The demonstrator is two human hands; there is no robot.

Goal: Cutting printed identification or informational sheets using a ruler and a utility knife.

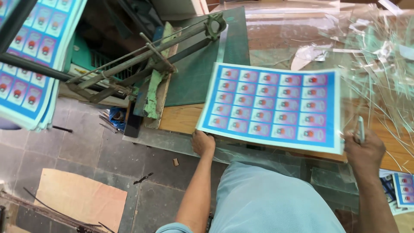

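A printed sheet (269,105) with a blue border and a grid of small pink-and-blue labels is held just above the wooden table (181,118). My left hand (202,142) grips its near left corner. My right hand (364,149) grips its near right corner, fingers curled over the sheet's edge. The sheet lies just right of a green lever paper cutter (172,56) with a long metal arm.
A stack of similar printed sheets (30,56) hangs at the upper left. Clear plastic offcuts (375,56) litter the table's right side. More label sheets (403,190) lie at lower right. A cardboard piece (82,196) lies on the grey tiled floor.
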